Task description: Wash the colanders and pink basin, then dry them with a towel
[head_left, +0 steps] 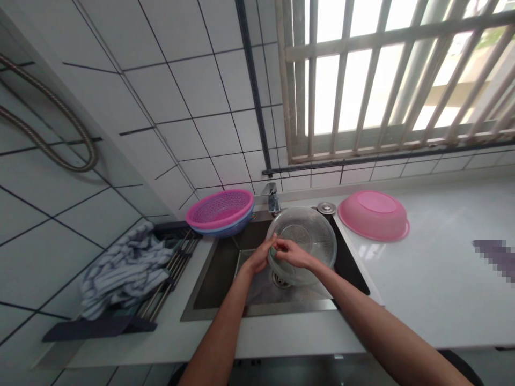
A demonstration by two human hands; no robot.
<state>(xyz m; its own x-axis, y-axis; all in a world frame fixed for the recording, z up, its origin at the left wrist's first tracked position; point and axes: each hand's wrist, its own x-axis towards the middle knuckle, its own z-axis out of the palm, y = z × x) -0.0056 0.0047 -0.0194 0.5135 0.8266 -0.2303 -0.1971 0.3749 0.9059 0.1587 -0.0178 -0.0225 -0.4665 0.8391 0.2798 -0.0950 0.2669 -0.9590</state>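
A clear, finely perforated colander [317,236] is held tilted over the sink, its open side towards me. My left hand [259,258] grips its left rim, with the thumb up along the edge. Against that same rim, beside my left hand, my right hand [293,254] is closed with its fingers bent. A small green piece [273,251], perhaps a scrubbing pad, shows between the two hands at my right fingertips. Most of it is hidden by the fingers. Under the colander lies the steel sink [257,292] with its drain [280,280] partly in sight.
A faucet [272,198] stands behind the colander, near a round metal drain cover [326,208]. Pink and blue basins [220,212] overhang the sink's left back corner. An upturned pink basin [374,215] sits on the right counter. Left, a striped cloth [126,273] covers a rack.
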